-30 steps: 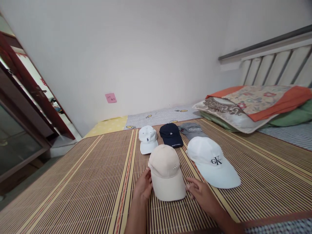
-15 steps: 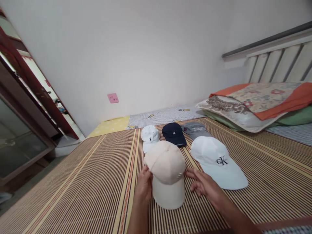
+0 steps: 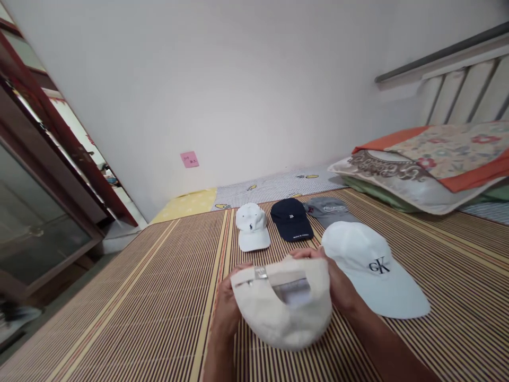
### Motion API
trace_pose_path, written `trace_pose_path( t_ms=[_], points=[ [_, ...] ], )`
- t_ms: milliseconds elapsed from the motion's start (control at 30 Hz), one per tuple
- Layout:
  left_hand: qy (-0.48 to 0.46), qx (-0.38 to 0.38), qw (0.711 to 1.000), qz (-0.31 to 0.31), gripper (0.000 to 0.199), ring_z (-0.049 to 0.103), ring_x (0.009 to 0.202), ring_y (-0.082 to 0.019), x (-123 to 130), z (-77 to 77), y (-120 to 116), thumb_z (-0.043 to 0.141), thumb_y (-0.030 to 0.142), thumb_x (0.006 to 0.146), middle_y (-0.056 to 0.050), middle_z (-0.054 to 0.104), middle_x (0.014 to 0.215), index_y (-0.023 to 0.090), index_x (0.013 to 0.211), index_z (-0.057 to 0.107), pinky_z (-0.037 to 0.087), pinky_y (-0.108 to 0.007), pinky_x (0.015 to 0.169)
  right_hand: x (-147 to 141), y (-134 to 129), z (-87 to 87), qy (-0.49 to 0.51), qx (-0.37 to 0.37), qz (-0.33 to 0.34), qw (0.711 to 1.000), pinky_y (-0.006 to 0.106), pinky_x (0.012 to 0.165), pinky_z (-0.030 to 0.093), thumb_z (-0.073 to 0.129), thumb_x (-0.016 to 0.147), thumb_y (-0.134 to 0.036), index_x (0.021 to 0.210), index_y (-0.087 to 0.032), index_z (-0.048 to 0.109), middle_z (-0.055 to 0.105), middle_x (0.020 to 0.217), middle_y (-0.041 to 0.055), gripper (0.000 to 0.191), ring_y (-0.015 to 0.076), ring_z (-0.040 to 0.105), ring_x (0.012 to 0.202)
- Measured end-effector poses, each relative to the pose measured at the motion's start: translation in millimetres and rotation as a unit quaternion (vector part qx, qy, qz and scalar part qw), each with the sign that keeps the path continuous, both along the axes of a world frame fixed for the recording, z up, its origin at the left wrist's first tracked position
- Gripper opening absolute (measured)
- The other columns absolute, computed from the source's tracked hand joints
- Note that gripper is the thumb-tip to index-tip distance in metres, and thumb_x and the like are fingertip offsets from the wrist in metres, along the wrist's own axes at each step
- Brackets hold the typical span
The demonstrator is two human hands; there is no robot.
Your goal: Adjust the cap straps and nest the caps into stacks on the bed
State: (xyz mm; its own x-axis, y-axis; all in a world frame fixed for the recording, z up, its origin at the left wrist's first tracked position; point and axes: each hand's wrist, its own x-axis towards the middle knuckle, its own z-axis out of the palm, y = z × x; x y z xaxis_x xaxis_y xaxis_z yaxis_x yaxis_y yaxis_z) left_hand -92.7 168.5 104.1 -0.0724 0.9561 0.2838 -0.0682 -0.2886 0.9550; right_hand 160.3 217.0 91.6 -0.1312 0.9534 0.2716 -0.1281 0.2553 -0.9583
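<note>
A cream cap (image 3: 286,323) is tipped over between my hands, its back strap and opening facing up toward me. My left hand (image 3: 229,297) is closed on its left edge. My right hand (image 3: 324,265) grips the far right edge, with some fingers hidden behind the cap. Beyond it lie a small white cap (image 3: 253,228), a navy cap (image 3: 291,218) and a grey cap (image 3: 332,210), side by side. The large white cap (image 3: 369,268) with "CK"-like letters rests right of my right hand.
The caps lie on a striped bamboo mat (image 3: 159,297). Stacked pillows (image 3: 401,183) with an orange-edged cover (image 3: 453,154) are at the right. A pale wall with a pink paper (image 3: 189,159) rises behind, and a red-framed door (image 3: 75,148) stands at the left.
The cream cap has been turned over from crown up with brim toward me. My right hand has closed on it. The view has shifted slightly left.
</note>
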Motion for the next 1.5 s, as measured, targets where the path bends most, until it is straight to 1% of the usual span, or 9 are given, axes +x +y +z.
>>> trace_pose_path(
  t_ms=[167, 367, 533, 633, 833, 967, 1100, 1300, 1500],
  points=[
    [0.096, 0.038, 0.993, 0.063, 0.011, 0.061, 0.126, -0.035, 5.1, -14.4, 11.8, 0.079, 0.023, 0.072, -0.012, 0.075, 0.111, 0.02, 0.068, 0.069, 0.042, -0.051, 0.114, 3.8, 6.7, -34.4, -0.013, 0.011, 0.02, 1.0, 0.053, 0.114, 0.042, 0.028, 0.101, -0.071, 0.094, -0.023, 0.077, 0.076, 0.124, 0.0127, 0.069, 0.0321, 0.065, 0.123],
    [0.227, 0.022, 0.97, 0.088, 0.008, 0.056, 0.133, -0.035, -0.1, -35.0, 15.5, 0.071, 0.017, 0.072, -0.014, 0.066, 0.137, 0.021, 0.076, 0.075, 0.038, -0.055, 0.115, 1.2, 14.4, -56.9, -0.107, -0.011, -0.032, 0.994, 0.052, 0.092, 0.056, 0.027, 0.097, -0.074, 0.096, -0.019, 0.077, 0.079, 0.112, 0.0177, 0.075, 0.0335, 0.074, 0.101],
    [0.222, 0.022, 0.973, 0.064, 0.023, 0.059, 0.133, -0.031, -4.0, -14.9, 7.3, 0.052, 0.026, 0.092, -0.011, 0.067, 0.139, 0.024, 0.093, 0.075, 0.041, -0.055, 0.114, 3.7, 15.0, -49.6, -0.137, 0.012, -0.051, 0.989, 0.055, 0.099, 0.052, 0.044, 0.091, -0.074, 0.095, -0.018, 0.079, 0.081, 0.106, 0.0181, 0.066, 0.037, 0.072, 0.105],
    [0.265, 0.029, 0.964, -0.017, 0.029, 0.055, 0.138, -0.029, -0.4, 6.5, -3.4, 0.046, 0.032, 0.1, -0.008, 0.07, 0.135, 0.028, 0.105, 0.074, 0.037, -0.055, 0.118, 8.3, 16.0, -43.6, -0.145, 0.017, -0.062, 0.987, 0.052, 0.1, 0.053, 0.046, 0.092, -0.069, 0.097, -0.019, 0.079, 0.081, 0.109, 0.0161, 0.06, 0.0359, 0.072, 0.108],
    [0.35, 0.016, 0.933, -0.077, 0.019, 0.048, 0.141, -0.031, 16.5, 31.1, -18.3, 0.058, 0.022, 0.091, -0.006, 0.073, 0.124, 0.029, 0.101, 0.073, 0.034, -0.052, 0.118, 12.9, 16.9, -38.6, -0.145, 0.016, -0.083, 0.986, 0.051, 0.102, 0.053, 0.048, 0.094, -0.065, 0.1, -0.02, 0.08, 0.081, 0.112, 0.0142, 0.056, 0.0344, 0.073, 0.11],
    [0.378, -0.032, 0.92, -0.095, 0.016, 0.062, 0.107, -0.026, 23.4, 40.8, -26.3, 0.06, 0.013, 0.082, -0.006, 0.071, 0.108, 0.024, 0.089, 0.068, 0.046, -0.039, 0.096, 11.1, 18.4, -42.3, -0.132, 0.009, -0.088, 0.987, 0.053, 0.104, 0.052, 0.048, 0.093, -0.071, 0.099, -0.018, 0.081, 0.081, 0.113, 0.0168, 0.063, 0.0359, 0.072, 0.112],
    [0.389, -0.072, 0.913, -0.096, 0.009, 0.055, 0.08, -0.019, 22.3, 44.2, -32.0, 0.057, 0.015, 0.084, -0.001, 0.061, 0.086, 0.022, 0.079, 0.06, 0.041, -0.029, 0.072, 13.5, 22.6, -47.9, -0.115, -0.004, -0.094, 0.989, 0.052, 0.102, 0.054, 0.045, 0.093, -0.074, 0.099, -0.018, 0.082, 0.081, 0.111, 0.0157, 0.067, 0.0346, 0.073, 0.108],
    [0.279, -0.087, 0.949, -0.117, 0.006, 0.051, 0.076, -0.017, 12.3, 37.7, -27.0, 0.062, 0.025, 0.088, 0.0, 0.06, 0.081, 0.02, 0.086, 0.064, 0.041, -0.026, 0.07, 16.8, 7.8, -32.8, -0.093, 0.016, -0.14, 0.986, 0.051, 0.106, 0.049, 0.04, 0.1, -0.065, 0.105, -0.022, 0.076, 0.077, 0.118, 0.0125, 0.056, 0.0333, 0.067, 0.115],
    [0.186, -0.077, 0.966, -0.164, 0.017, 0.061, 0.095, -0.022, 9.7, 33.4, -26.6, 0.067, 0.027, 0.09, -0.005, 0.069, 0.1, 0.02, 0.105, 0.071, 0.047, -0.03, 0.086, -4.9, -41.1, 8.8, -0.189, 0.224, -0.143, 0.945, 0.045, 0.097, 0.053, 0.052, 0.101, -0.036, 0.114, -0.025, 0.069, 0.075, 0.115, 0.0097, 0.024, 0.0296, 0.067, 0.11]
  ],
)
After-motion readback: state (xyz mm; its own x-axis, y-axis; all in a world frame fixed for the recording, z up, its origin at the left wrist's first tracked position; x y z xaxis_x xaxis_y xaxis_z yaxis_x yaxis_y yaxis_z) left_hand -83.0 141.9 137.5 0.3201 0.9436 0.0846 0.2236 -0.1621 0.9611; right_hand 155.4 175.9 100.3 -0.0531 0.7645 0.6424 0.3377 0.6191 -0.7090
